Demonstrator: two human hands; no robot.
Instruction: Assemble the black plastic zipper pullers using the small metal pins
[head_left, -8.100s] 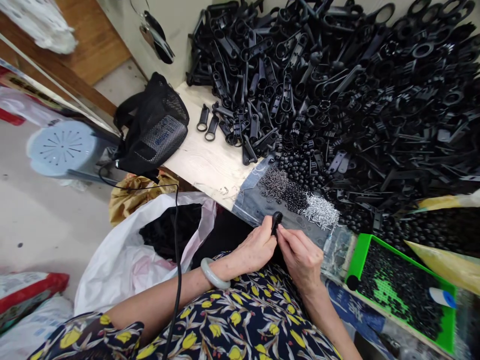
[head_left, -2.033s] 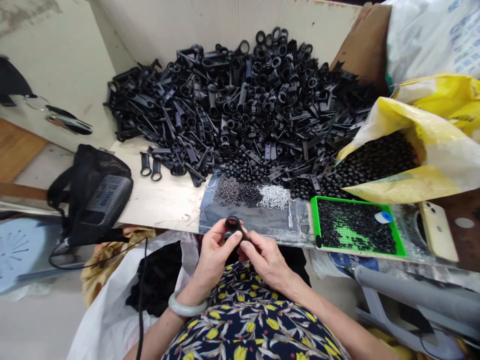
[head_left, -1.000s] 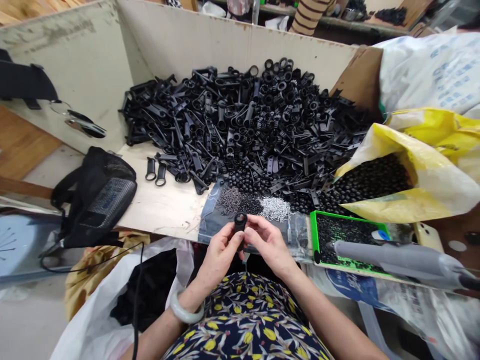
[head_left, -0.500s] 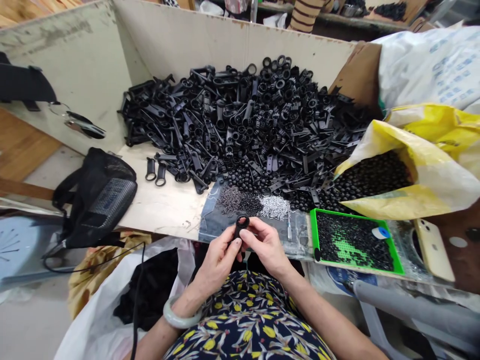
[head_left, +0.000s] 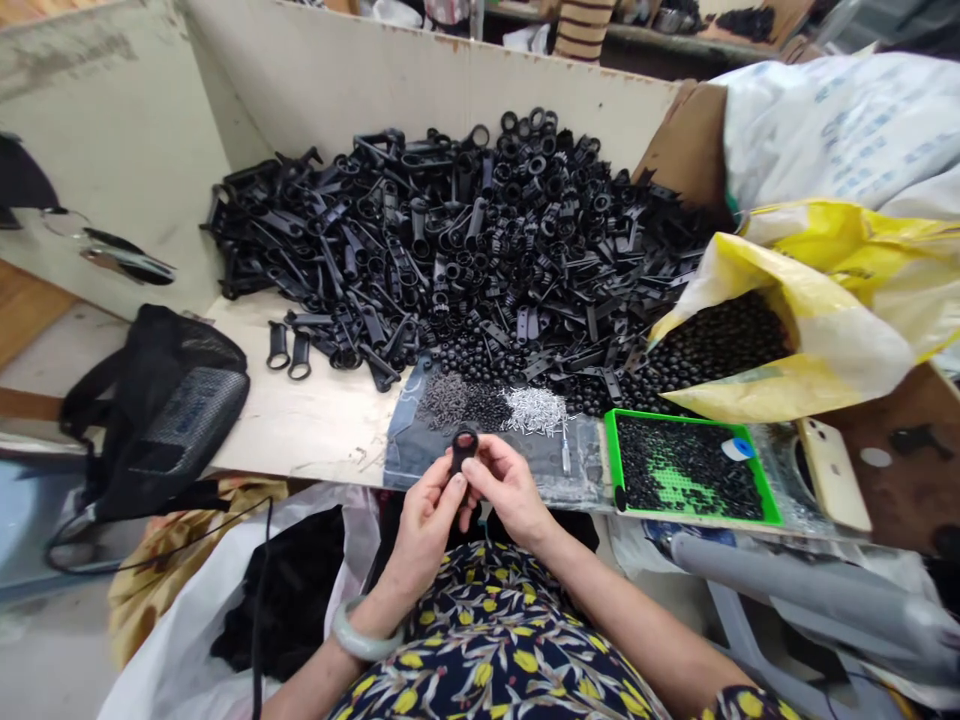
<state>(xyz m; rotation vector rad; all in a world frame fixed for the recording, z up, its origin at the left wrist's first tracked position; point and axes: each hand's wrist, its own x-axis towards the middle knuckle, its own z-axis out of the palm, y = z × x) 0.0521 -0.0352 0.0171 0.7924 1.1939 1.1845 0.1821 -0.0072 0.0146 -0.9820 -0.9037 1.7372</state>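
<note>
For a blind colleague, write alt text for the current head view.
A person's left hand and right hand hold a black ring-ended part at a bench. Beyond lie small silvery pieces and a large heap of black parts, with a green tray at right.

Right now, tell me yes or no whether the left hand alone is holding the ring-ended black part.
No, both the left hand and the right hand have fingers on the ring-ended black part.

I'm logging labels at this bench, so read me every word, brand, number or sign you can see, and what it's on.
Nothing here is legible.
White sack: blue print, too blurred.
Black mesh bag: faint marking, too blurred.
Held black part: no lettering visible.
</note>
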